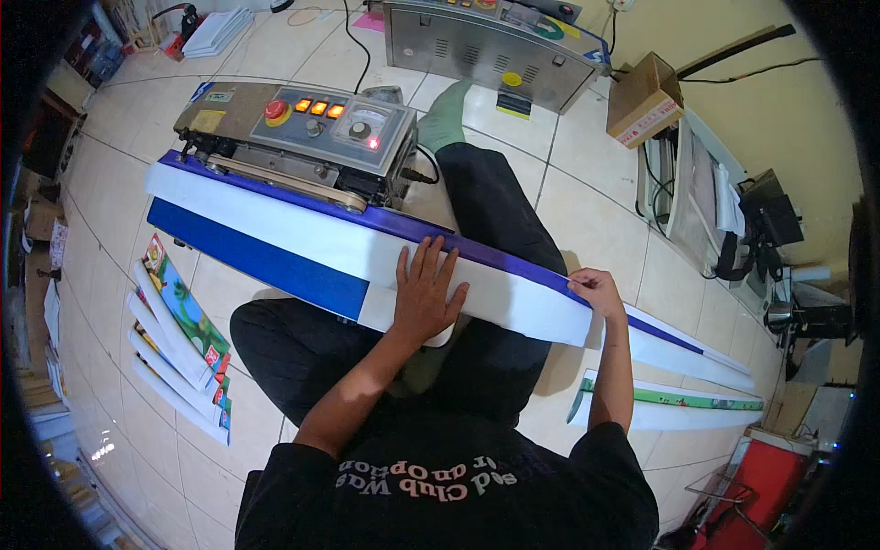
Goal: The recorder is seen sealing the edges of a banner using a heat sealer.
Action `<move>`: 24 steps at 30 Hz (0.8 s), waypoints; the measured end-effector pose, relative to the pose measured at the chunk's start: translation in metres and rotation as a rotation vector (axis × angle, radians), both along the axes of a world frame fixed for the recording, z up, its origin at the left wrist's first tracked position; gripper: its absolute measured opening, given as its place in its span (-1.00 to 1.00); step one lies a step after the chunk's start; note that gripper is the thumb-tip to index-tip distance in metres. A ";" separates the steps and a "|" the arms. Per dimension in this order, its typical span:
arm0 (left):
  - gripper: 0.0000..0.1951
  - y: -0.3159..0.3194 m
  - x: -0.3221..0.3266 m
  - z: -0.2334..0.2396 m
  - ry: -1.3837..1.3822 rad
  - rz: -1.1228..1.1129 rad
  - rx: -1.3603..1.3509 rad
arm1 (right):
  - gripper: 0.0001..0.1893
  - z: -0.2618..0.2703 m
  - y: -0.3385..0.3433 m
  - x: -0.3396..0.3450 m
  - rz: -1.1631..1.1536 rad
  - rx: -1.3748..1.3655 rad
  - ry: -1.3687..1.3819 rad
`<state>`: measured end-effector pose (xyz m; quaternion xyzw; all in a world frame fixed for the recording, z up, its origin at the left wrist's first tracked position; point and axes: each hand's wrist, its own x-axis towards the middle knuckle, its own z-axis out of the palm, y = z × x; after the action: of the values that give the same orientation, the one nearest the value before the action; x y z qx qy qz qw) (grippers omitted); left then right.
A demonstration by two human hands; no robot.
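Note:
A band sealer [227,117] stands in front of me, with a red stop button, lit orange switches and a dial. Along its belt lies a long white sheet [289,213] with a purple folded edge [505,258], at the band guides. Under the sheet is the sealer's blue conveyor bed [258,251]. My left hand [430,295] rests flat on the sheet, palm down, its fingers slightly apart near the purple edge. At the sheet's right end, my right hand [597,290] pinches the purple edge between thumb and fingers.
Several rolled or folded printed sheets [182,323] lie on the tiled floor to the left. On the right lie a green-edged white sheet [660,405] and another purple-striped sheet [677,357]. A second metal machine [474,58] and a cardboard box [645,100] stand beyond.

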<state>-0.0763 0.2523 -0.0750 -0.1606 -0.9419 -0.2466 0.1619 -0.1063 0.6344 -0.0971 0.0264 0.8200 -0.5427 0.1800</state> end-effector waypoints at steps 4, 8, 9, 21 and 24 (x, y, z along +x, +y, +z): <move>-0.47 0.001 0.000 0.000 -0.002 0.003 0.001 | -0.86 0.002 -0.004 -0.003 0.002 0.010 -0.006; -0.46 0.001 0.000 0.000 -0.020 -0.009 -0.011 | -0.86 0.005 -0.010 -0.004 0.005 0.065 -0.001; -0.46 0.001 0.000 0.000 -0.023 -0.009 -0.009 | -0.87 0.006 -0.012 -0.004 0.007 0.076 0.012; -0.49 0.001 0.001 -0.001 0.020 -0.008 0.034 | -0.84 0.012 -0.033 -0.011 0.100 0.085 0.082; -0.51 0.000 0.001 -0.001 0.013 -0.006 0.047 | -0.78 0.010 -0.035 -0.011 0.113 0.149 0.112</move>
<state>-0.0752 0.2523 -0.0755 -0.1611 -0.9343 -0.2683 0.1709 -0.1169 0.5996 -0.0869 -0.0367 0.8670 -0.4699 0.1618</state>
